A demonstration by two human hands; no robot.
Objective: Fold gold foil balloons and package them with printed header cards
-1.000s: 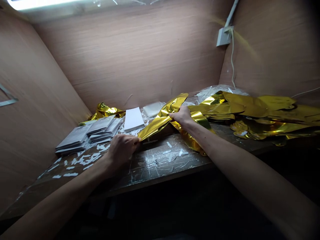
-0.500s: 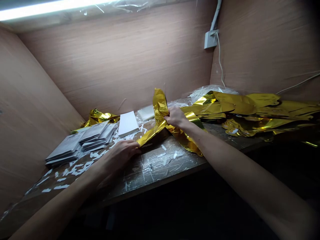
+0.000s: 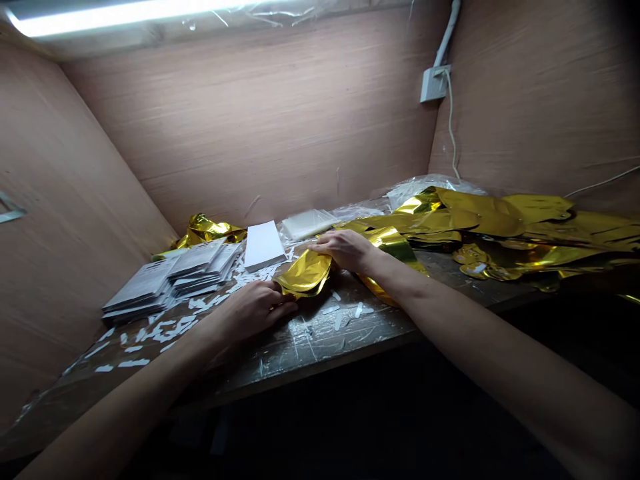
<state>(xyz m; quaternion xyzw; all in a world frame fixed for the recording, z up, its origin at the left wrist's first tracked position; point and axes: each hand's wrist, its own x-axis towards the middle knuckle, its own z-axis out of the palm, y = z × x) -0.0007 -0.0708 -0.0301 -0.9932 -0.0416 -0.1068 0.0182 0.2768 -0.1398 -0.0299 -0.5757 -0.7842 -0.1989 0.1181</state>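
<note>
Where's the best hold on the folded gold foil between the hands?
Pinch the doubled middle of the gold foil from above: that bulge lies exposed between the left hand and the right hand, and its folded layers offer more to hold than a single thin edge.

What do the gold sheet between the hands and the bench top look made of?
The gold sheet looks like thin metallised plastic film: mirror-bright, with crisp creases. The bench top seems dark board under glossy, scored clear tape; the core is unclear.
</note>
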